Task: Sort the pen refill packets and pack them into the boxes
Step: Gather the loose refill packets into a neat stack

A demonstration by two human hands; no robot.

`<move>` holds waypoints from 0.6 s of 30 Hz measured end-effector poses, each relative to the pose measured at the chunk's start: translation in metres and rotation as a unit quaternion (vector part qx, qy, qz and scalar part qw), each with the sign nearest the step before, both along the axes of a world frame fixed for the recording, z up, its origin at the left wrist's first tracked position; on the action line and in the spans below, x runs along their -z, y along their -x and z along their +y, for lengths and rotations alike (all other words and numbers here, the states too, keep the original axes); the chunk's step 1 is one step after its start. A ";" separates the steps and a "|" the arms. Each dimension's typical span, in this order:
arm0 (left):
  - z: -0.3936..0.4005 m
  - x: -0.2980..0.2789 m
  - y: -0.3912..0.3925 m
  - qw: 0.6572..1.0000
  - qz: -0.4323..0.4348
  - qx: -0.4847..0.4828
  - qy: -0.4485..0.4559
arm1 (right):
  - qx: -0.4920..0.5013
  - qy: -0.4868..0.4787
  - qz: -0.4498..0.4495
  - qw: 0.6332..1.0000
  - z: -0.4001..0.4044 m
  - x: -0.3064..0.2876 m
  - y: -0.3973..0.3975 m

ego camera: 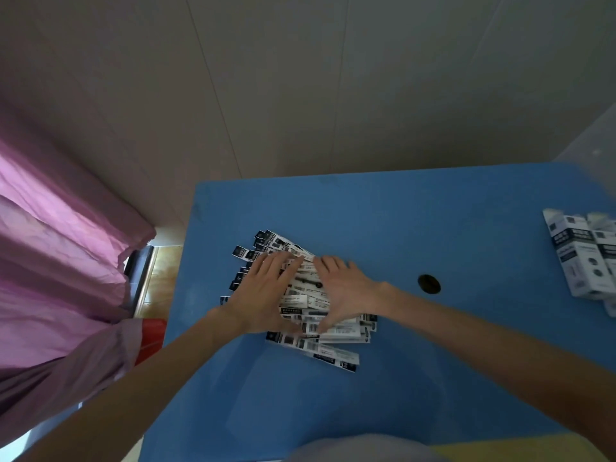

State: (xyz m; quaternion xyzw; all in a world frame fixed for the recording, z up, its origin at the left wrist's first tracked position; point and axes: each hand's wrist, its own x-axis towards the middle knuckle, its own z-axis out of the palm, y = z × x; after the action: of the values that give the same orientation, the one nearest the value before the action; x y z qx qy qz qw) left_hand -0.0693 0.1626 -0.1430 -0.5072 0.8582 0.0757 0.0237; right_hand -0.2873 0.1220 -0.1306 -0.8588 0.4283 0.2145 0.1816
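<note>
Smooth blue plastic tabletop (400, 228), frame centre: loose heap of flat white-and-black printed pen refill packets (313, 315). Left hand (263, 291) and right hand (343, 288) press it, fingers flat, gripping nothing. White-and-navy cardboard boxes (586, 258) at right edge; pink crinkled curtain (60, 228) left.

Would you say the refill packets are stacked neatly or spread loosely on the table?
Spread loosely: the refill packets fan out at differing angles on the blue table, under both hands.
</note>
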 end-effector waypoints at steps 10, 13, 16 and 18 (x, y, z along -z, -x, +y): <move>0.009 0.009 0.010 0.998 -0.057 0.017 -0.038 | -0.018 -0.008 -0.020 1.000 -0.001 -0.011 0.006; -0.002 0.002 0.017 0.994 -0.097 0.038 -0.030 | -0.034 -0.061 0.018 0.997 0.004 -0.021 0.008; -0.009 0.000 0.025 0.988 -0.132 0.056 -0.049 | -0.039 -0.071 0.040 0.996 0.014 -0.024 0.005; -0.012 -0.006 0.028 0.985 -0.148 0.067 -0.050 | -0.041 -0.041 0.037 0.998 0.025 -0.018 0.004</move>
State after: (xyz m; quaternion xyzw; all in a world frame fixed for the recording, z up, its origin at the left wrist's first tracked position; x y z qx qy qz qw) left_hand -0.0971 0.1507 -0.1373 -0.4525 0.8722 0.0409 0.1813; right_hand -0.2916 0.1472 -0.1128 -0.8590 0.3903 0.2704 0.1915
